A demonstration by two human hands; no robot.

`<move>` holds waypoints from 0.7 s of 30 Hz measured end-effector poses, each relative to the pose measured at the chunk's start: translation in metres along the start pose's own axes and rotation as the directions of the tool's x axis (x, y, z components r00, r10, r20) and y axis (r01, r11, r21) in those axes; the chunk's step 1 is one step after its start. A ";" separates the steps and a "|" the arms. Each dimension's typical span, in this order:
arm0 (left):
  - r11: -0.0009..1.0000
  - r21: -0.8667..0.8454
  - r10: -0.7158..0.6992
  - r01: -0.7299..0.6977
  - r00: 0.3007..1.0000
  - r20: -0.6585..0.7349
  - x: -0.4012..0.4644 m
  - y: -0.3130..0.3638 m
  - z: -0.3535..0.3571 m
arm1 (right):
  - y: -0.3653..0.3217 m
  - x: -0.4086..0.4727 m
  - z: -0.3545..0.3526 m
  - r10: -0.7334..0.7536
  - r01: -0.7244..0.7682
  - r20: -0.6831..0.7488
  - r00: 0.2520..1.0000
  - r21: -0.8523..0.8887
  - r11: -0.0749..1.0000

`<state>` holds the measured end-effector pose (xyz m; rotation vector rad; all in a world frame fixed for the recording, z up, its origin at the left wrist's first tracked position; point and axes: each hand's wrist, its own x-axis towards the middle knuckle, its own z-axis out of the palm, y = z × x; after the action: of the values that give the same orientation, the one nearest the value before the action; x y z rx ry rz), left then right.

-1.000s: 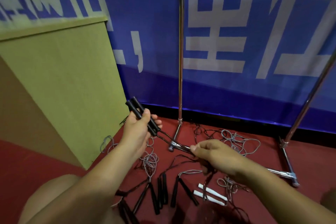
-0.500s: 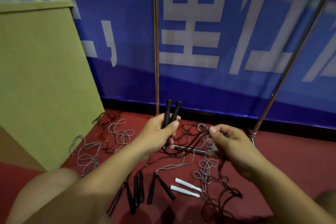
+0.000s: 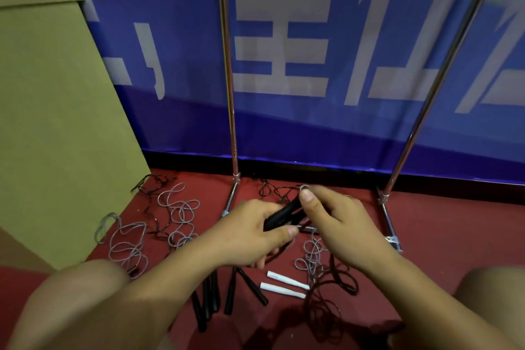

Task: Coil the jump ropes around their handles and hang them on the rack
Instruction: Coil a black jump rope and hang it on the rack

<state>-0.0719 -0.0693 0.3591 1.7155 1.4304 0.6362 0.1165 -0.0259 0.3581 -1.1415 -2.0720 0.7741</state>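
Observation:
My left hand grips a pair of black jump rope handles, tilted up to the right. My right hand pinches the rope at the upper end of those handles, thumb on top. The dark rope trails down from them into a tangle on the red floor. The chrome rack's two uprights rise just behind my hands; its top bar is out of view.
Several black handles and two white handles lie on the floor under my hands. Grey ropes sprawl to the left beside an olive-green box. The blue banner wall stands behind. My knees frame the bottom corners.
The black handles have tipped from upright to slanting right. My right hand has moved left and up to the handles' end, so both hands now meet.

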 end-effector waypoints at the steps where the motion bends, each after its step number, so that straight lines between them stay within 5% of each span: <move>1: 1.000 0.005 -0.007 0.007 1.000 -0.012 0.000 -0.001 -0.001 | 0.001 0.002 0.002 -0.017 0.018 0.029 0.999 -0.036 0.999; 7: 0.985 -0.170 -0.034 0.033 0.999 -0.001 0.002 -0.004 -0.001 | 0.006 0.007 0.005 -0.024 0.025 0.014 1.000 -0.080 0.996; 13: 0.948 -0.318 -0.029 0.018 0.999 -0.031 0.003 -0.011 -0.011 | 0.006 0.010 -0.001 0.125 -0.117 -0.025 0.992 0.201 0.973; 21: 0.968 -0.249 -0.021 0.017 1.000 -0.013 -0.001 -0.018 -0.005 | 0.011 0.009 -0.001 0.131 -0.131 0.023 0.991 0.368 0.921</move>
<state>-0.0860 -0.0686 0.3469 1.5014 1.3152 0.7848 0.1196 -0.0131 0.3527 -1.0707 -1.7602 1.1701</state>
